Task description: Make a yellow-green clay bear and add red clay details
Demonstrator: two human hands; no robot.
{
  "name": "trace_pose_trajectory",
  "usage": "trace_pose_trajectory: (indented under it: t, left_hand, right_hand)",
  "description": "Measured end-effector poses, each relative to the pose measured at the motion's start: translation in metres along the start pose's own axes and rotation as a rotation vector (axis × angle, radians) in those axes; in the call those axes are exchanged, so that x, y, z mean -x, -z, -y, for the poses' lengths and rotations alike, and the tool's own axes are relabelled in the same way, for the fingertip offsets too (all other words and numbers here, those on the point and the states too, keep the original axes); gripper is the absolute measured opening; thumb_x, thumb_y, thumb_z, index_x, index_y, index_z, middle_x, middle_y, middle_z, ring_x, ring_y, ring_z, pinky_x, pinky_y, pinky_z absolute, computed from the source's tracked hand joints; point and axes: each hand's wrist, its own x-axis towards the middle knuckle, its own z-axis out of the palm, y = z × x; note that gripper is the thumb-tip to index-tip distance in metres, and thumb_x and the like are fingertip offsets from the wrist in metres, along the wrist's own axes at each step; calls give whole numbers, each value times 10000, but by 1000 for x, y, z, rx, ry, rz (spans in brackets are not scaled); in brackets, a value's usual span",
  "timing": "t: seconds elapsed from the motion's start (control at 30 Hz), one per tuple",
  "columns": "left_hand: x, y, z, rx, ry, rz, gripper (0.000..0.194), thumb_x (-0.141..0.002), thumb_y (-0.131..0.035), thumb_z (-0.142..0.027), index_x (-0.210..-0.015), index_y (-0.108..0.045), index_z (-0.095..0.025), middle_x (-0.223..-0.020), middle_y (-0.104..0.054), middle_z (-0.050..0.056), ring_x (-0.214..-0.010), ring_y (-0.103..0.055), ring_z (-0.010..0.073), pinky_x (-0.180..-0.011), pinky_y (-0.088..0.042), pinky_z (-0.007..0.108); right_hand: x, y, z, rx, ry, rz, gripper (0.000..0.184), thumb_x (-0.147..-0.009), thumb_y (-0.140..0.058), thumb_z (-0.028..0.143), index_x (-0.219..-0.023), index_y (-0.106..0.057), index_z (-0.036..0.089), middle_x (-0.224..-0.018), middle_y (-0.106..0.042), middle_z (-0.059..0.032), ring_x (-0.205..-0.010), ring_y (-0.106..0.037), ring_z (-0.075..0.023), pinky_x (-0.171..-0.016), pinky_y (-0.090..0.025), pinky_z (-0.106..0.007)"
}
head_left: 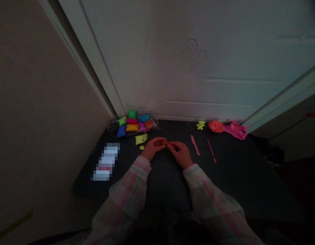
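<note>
Above the middle of the dark table, my left hand [154,147] and my right hand [181,153] meet at the fingertips. Between them is a small reddish-orange lump of modelling clay [165,143], gripped from both sides and partly covered by fingers. An opened yellow clay packet [140,139] lies just beyond my left hand, with a small yellow piece [142,147] beside it. To the right of my right hand rest a pink plastic clay knife [195,145] and a thin pink modelling stick [211,151].
Several coloured clay packets [132,128] in clear plastic sit at the back left. A blurred-out bright rectangle [106,161] is at left. Along the back right are a yellow bear figure [200,125], an orange crumpled shape [216,126] and a pink one [235,130]. A white panel [157,68] rises behind the table.
</note>
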Motion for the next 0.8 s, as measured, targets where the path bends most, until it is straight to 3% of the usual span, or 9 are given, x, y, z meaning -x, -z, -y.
trace_pose_trajectory:
  t: [0.8]
  left_hand:
    - [0,-1,-4,56,-27,-85,312,-519,-664,-86,-816,-604,-159,-833,-627,3,-822,-555,106,-907,-333,323]
  right_hand:
    - [0,1,-2,-64,-44,-4,203,-727,-529,306,-841,-633,174,-795,-668,-45,-722,-596,-163,-704,-435,-308]
